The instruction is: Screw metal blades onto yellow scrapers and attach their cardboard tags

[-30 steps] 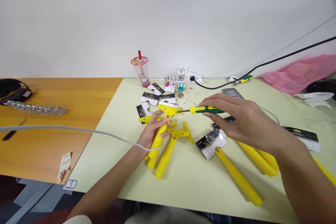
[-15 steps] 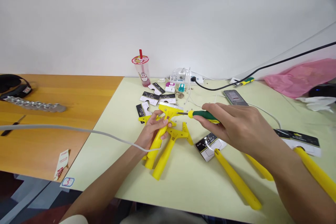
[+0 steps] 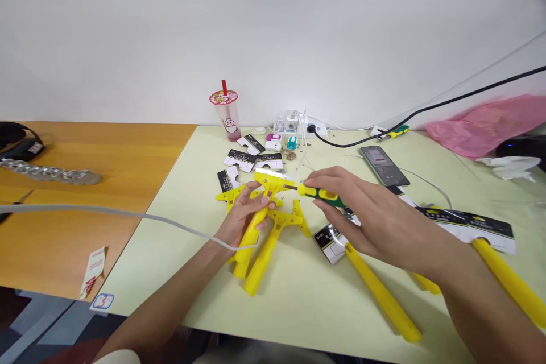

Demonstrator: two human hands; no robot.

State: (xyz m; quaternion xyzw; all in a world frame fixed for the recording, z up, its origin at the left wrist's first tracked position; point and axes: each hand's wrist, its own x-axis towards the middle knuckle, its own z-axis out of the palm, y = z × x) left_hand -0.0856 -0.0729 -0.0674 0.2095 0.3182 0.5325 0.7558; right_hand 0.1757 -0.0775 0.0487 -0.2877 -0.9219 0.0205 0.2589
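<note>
My left hand (image 3: 243, 213) is closed around the handle of a yellow scraper (image 3: 272, 183), whose wide head points away from me with a blade along its far edge. In my right hand (image 3: 367, 213) is a screwdriver (image 3: 322, 194) with a green and yellow handle. Its tip meets the right side of the scraper's head, at a screw. Below the held scraper, another yellow scraper (image 3: 267, 250) lies on the table, and a further yellow head (image 3: 229, 197) shows behind my left fingers. The fingertips of my right hand are partly hidden.
Yellow handles with black-and-white cards (image 3: 381, 293) lie at the right. Several loose cards (image 3: 241, 160), a drink cup (image 3: 228, 116), a power strip (image 3: 281, 125) and a phone (image 3: 384, 165) stand or lie farther back. A grey cable (image 3: 170, 220) crosses the view in front of my left forearm.
My right hand has rolled the screwdriver, so more yellow shows on its handle, and its fingers are more stretched. The view has shifted slightly; the scraper stays in my left hand.
</note>
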